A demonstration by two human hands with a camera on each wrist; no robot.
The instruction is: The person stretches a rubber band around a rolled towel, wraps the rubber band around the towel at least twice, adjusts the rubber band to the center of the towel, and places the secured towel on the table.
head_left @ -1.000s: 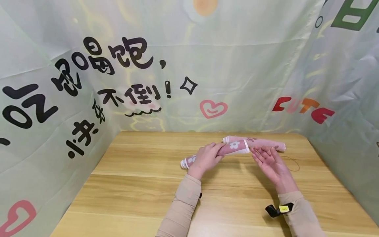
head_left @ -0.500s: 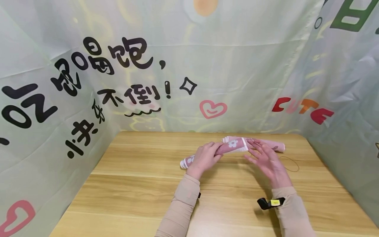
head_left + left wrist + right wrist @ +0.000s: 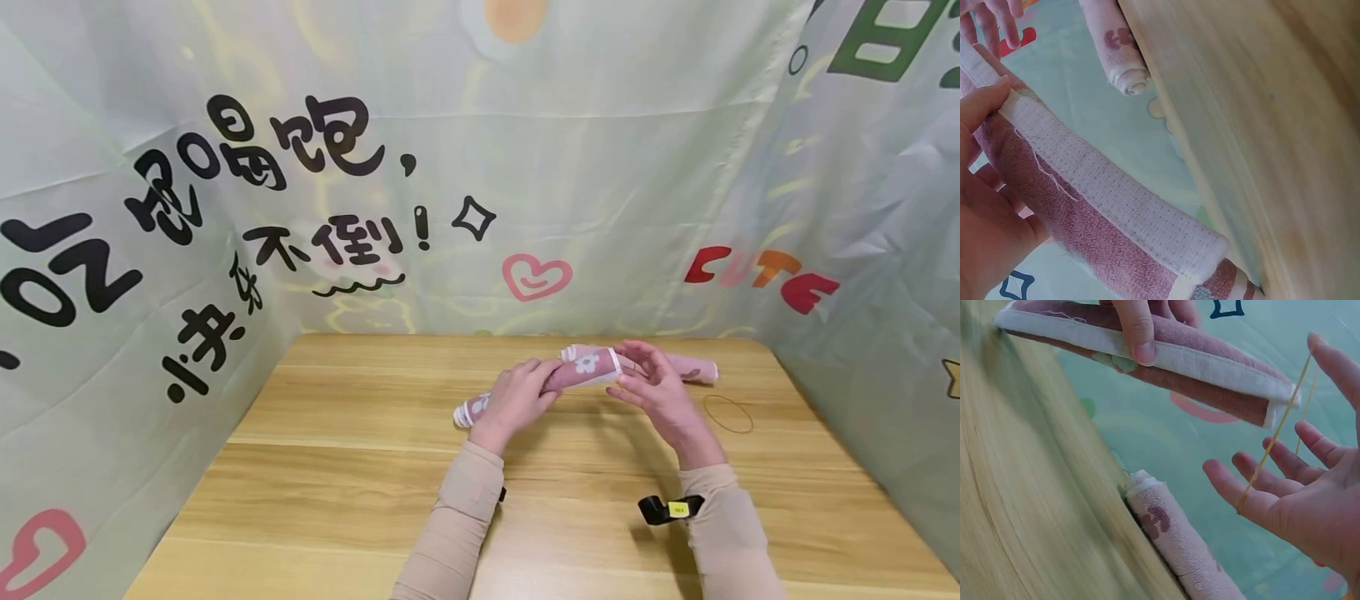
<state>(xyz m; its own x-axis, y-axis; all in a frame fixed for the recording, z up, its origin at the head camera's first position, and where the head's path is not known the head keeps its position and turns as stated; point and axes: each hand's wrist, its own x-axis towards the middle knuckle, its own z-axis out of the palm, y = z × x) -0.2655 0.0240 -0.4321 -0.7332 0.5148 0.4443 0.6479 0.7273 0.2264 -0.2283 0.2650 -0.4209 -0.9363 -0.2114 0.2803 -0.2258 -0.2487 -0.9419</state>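
My left hand point(image 3: 513, 400) grips a rolled pink towel point(image 3: 581, 371) with white flowers and white hems, thumb pressing its white edge point(image 3: 1116, 181). The roll slants above the table, its right end raised. At that end my right hand point(image 3: 663, 400) has its fingers and thumb spread, with a thin yellow rubber band point(image 3: 1262, 461) stretched between thumb and fingers. The band crosses close by the towel's end; whether it encircles the towel cannot be told. Just behind lies a second, paler pink rolled towel point(image 3: 693, 368) with darker marks.
Another rubber band point(image 3: 738, 432) lies as a loop on the wooden table point(image 3: 337, 500), right of my right hand. Printed cloth walls point(image 3: 637, 183) enclose the table at the back and both sides.
My right hand has moved left and slightly up, from beside the held towel's end to around it, fingers spreading. The left hand and towel have barely moved.
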